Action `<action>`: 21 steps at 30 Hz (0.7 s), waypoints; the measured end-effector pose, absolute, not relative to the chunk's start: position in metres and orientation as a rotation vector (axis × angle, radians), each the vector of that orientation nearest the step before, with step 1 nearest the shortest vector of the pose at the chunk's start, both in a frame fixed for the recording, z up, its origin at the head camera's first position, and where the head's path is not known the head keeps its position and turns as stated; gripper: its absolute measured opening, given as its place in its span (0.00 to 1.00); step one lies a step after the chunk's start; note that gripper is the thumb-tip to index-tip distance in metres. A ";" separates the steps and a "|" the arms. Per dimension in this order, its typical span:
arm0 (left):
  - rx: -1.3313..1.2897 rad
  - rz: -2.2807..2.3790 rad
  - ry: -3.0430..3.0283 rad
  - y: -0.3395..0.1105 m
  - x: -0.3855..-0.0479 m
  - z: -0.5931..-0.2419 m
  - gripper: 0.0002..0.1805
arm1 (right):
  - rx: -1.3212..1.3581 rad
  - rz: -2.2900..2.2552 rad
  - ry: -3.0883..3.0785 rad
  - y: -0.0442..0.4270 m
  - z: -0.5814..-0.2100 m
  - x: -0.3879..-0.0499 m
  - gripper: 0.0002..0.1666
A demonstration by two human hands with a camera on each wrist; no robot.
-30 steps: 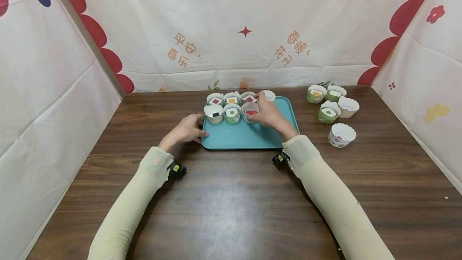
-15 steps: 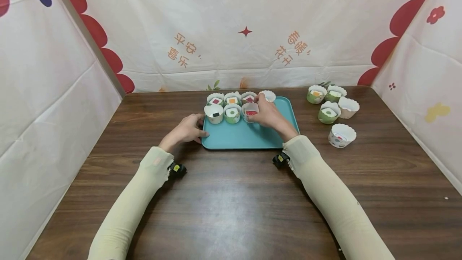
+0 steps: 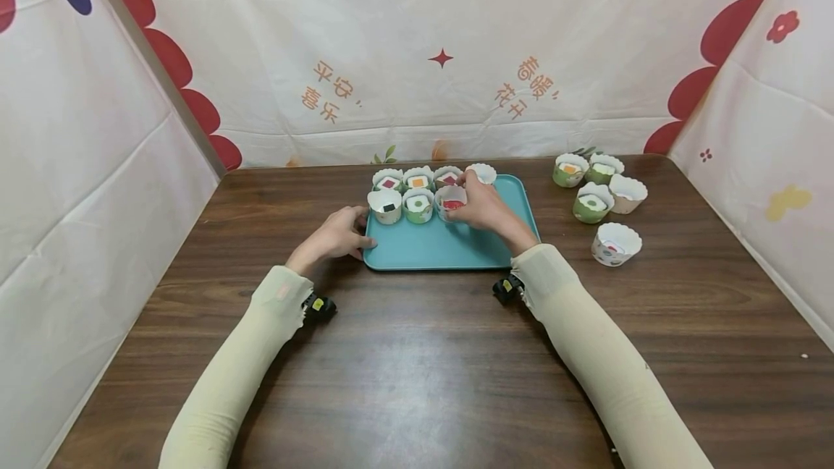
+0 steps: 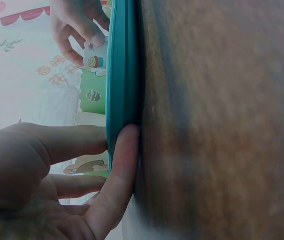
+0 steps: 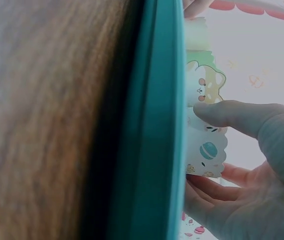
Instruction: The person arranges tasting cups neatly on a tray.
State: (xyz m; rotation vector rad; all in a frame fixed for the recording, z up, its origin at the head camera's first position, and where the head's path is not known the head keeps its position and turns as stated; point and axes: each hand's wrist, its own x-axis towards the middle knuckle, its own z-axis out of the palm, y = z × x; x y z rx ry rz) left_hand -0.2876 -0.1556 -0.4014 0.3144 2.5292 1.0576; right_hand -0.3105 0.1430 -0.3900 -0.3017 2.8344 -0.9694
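Observation:
The teal tray (image 3: 430, 250) lies on the table with two rows of paper cups at its back left. My left hand (image 3: 335, 232) holds the tray's left edge; the left wrist view shows a finger (image 4: 123, 155) against its rim (image 4: 124, 65). Around the white patterned cup (image 3: 450, 203) with a red piece inside, at the right end of the front row, my right hand (image 3: 485, 207) has its thumb and fingers. In the right wrist view the thumb (image 5: 221, 113) touches that cup (image 5: 206, 147). A white cup (image 3: 482, 173) stands behind the right hand, its lower part hidden.
On the table's right side stand several more cups, among them a green one (image 3: 570, 170) and a white one (image 3: 616, 244) nearer the front. A printed white curtain (image 3: 391, 35) hangs behind the table and at both sides.

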 end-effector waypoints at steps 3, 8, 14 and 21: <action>0.314 1.059 2.529 -0.156 -0.288 -0.402 0.44 | -0.321 -0.944 2.835 0.144 -0.390 -0.310 0.43; 0.315 1.053 2.533 -0.156 -0.288 -0.402 0.44 | -0.361 -0.905 2.840 0.146 -0.388 -0.309 0.44; 0.321 1.062 2.526 -0.156 -0.288 -0.402 0.44 | -0.376 -0.884 2.839 0.148 -0.379 -0.303 0.47; 0.314 1.069 2.522 -0.156 -0.288 -0.401 0.44 | -0.382 -0.929 2.841 0.152 -0.370 -0.296 0.50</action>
